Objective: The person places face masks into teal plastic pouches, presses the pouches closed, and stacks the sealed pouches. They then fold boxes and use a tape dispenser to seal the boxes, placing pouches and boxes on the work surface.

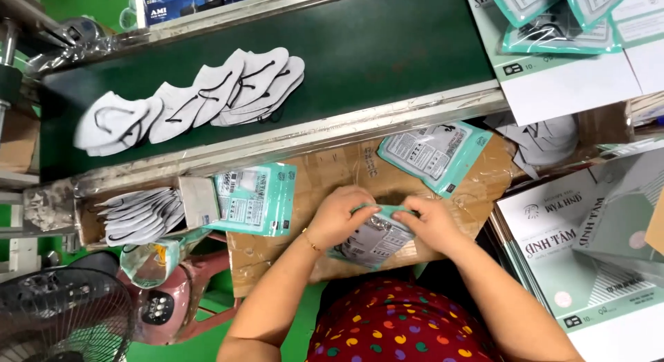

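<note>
Both hands grip one teal mask pouch over the cardboard-covered table.

Your left hand point(339, 213) and right hand point(430, 224) are each curled closed on the top edge of the teal pouch point(373, 241) at lower centre, probably pinching its mouth together. Finished pouches point(432, 154) lie just above, another stack point(252, 199) to the left. Loose white masks point(200, 96) sit on the green conveyor point(387, 51) beyond the metal rail point(360, 123); open cardboard point(332, 172) is scarce.
</note>
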